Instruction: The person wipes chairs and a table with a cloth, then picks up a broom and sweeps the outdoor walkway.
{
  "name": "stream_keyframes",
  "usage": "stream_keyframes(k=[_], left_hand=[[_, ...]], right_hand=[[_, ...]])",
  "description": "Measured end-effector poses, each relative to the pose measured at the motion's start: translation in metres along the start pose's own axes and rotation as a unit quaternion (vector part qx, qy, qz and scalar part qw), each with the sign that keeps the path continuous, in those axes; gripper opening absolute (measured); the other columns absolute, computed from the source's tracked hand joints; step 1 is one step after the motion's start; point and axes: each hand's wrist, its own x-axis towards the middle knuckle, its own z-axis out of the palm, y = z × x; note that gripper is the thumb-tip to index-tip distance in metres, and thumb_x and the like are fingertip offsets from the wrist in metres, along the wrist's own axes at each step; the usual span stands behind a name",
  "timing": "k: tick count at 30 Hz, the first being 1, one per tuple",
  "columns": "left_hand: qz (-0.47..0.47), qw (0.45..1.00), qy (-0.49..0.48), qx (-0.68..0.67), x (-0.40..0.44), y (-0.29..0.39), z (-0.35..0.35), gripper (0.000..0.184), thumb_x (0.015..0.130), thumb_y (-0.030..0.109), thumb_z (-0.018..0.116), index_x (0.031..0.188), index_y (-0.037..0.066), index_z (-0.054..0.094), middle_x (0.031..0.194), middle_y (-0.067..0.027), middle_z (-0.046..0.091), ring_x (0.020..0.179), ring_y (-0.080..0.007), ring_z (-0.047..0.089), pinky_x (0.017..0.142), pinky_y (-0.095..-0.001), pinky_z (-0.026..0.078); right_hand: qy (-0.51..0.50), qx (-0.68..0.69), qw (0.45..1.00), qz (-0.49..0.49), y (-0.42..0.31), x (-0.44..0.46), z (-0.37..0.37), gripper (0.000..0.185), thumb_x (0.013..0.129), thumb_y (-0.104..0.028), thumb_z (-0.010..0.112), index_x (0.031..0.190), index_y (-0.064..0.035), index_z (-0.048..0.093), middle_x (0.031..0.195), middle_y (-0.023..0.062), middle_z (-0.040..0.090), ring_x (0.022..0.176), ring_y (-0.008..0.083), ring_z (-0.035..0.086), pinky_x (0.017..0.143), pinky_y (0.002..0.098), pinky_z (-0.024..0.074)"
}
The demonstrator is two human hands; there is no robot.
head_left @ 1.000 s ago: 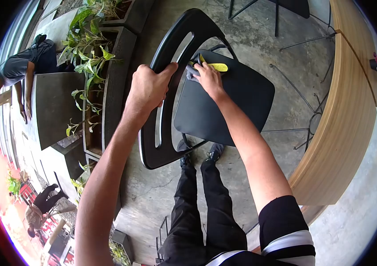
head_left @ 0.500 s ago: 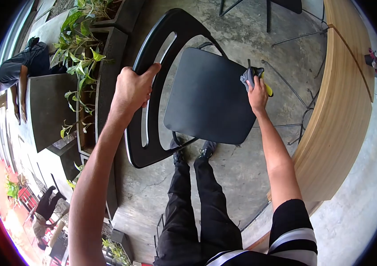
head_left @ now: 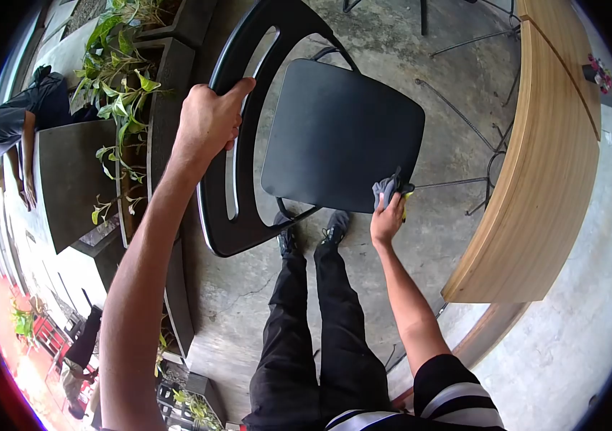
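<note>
A black chair (head_left: 342, 133) stands in front of me, its slotted backrest (head_left: 254, 205) on the left and its smooth seat on the right. The fingers of my left hand (head_left: 210, 118) are wrapped round the upper part of the backrest. Near the seat's lower right corner, my right hand (head_left: 388, 219) grips a grey cloth (head_left: 386, 189). Something yellow and black shows beside the cloth, partly hidden by my fingers.
A curved wooden counter (head_left: 536, 172) runs down the right, with thin metal legs beside it. Planters with leafy plants (head_left: 130, 93) line the left. Beyond them a person (head_left: 15, 122) leans over a grey block, and another person is lower left. My shoes are below the chair.
My right hand has carried the cloth from the seat's far edge across to its right side, then down to the lower right corner. My left hand still holds the backrest.
</note>
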Motion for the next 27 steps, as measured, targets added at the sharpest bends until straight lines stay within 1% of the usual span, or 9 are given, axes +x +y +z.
stream_keyframes(k=[4,7,9,13,16,18,20,23,27], left_hand=[[0.008,1.0,-0.001,-0.016,0.001,-0.005,0.001,0.051,0.095,0.04,0.071,0.063,0.007,0.05,0.051,0.0025,0.043,0.041,-0.0107,0.045,0.042,-0.03,0.04],[0.012,1.0,-0.012,-0.01,0.002,-0.004,-0.002,0.048,0.094,0.038,0.069,0.066,-0.001,0.062,0.054,-0.0036,0.055,0.044,-0.0131,0.056,0.044,-0.0301,0.049],[0.013,1.0,-0.017,-0.008,0.002,-0.004,-0.003,0.049,0.094,0.038,0.069,0.066,-0.001,0.062,0.054,-0.0038,0.056,0.044,-0.0133,0.056,0.045,-0.0302,0.049],[0.016,1.0,-0.018,-0.003,0.007,-0.011,-0.001,0.049,0.094,0.039,0.07,0.067,-0.002,0.063,0.054,-0.0043,0.056,0.045,-0.0136,0.057,0.045,-0.0306,0.05],[0.018,1.0,-0.021,-0.004,0.005,-0.01,-0.001,0.05,0.093,0.04,0.069,0.067,-0.002,0.063,0.054,-0.0045,0.056,0.045,-0.0138,0.058,0.046,-0.0307,0.051],[0.02,1.0,-0.017,0.0,0.005,-0.009,-0.002,0.051,0.093,0.041,0.069,0.068,-0.003,0.063,0.055,-0.0048,0.057,0.045,-0.014,0.058,0.046,-0.0308,0.051],[0.023,1.0,-0.016,0.0,0.005,-0.006,-0.005,0.051,0.093,0.041,0.069,0.068,-0.003,0.063,0.055,-0.0049,0.057,0.045,-0.014,0.058,0.046,-0.0309,0.051],[0.018,1.0,-0.014,0.008,0.006,-0.007,-0.004,0.052,0.094,0.042,0.069,0.066,-0.003,0.063,0.056,-0.0053,0.058,0.046,-0.0138,0.058,0.046,-0.0304,0.051],[0.014,1.0,-0.008,0.003,0.004,-0.008,-0.001,0.051,0.094,0.04,0.069,0.066,-0.002,0.063,0.055,-0.0051,0.058,0.045,-0.0134,0.058,0.044,-0.03,0.05]], right_hand=[[-0.073,-0.024,0.997,0.001,-0.004,-0.007,-0.004,0.038,0.099,-0.022,0.064,0.127,-0.001,0.05,0.125,0.028,0.057,0.119,0.0483,0.056,0.098,0.0539,0.0461],[-0.059,-0.053,0.995,-0.057,0.0,0.038,0.006,0.043,0.092,-0.012,0.068,0.129,-0.0033,0.049,0.12,0.0261,0.057,0.117,0.0469,0.057,0.096,0.0532,0.0469],[0.027,-0.047,0.995,-0.088,-0.012,0.1,0.024,0.036,0.097,-0.018,0.066,0.126,-0.0026,0.05,0.119,0.0263,0.058,0.113,0.0466,0.058,0.093,0.052,0.048],[0.0,0.01,1.0,-0.012,-0.057,0.21,0.028,0.035,0.105,-0.033,0.057,0.116,-0.0008,0.051,0.11,0.0266,0.061,0.103,0.0476,0.06,0.086,0.0532,0.0488],[0.003,-0.019,0.998,-0.055,-0.054,0.155,0.017,0.035,0.105,-0.034,0.056,0.116,-0.0012,0.051,0.107,0.0265,0.061,0.103,0.0475,0.061,0.085,0.0537,0.0489],[-0.034,-0.038,0.998,-0.044,-0.033,0.062,0.012,0.036,0.104,-0.035,0.058,0.12,-0.0024,0.052,0.111,0.0266,0.061,0.103,0.0467,0.061,0.084,0.0553,0.0491],[-0.046,-0.03,0.989,-0.136,-0.006,-0.009,0.008,0.036,0.103,-0.034,0.059,0.12,-0.0029,0.052,0.111,0.0266,0.06,0.103,0.0464,0.061,0.083,0.0558,0.0495],[-0.066,-0.047,0.978,-0.192,-0.014,0.04,0.016,0.036,0.103,-0.034,0.06,0.12,-0.0033,0.052,0.106,0.0263,0.06,0.1,0.0466,0.062,0.08,0.0555,0.0508],[-0.038,-0.029,0.995,-0.083,-0.081,0.202,0.031,0.033,0.1,-0.026,0.063,0.122,-0.0047,0.051,0.107,0.0239,0.06,0.095,0.0434,0.065,0.077,0.0522,0.0532]])
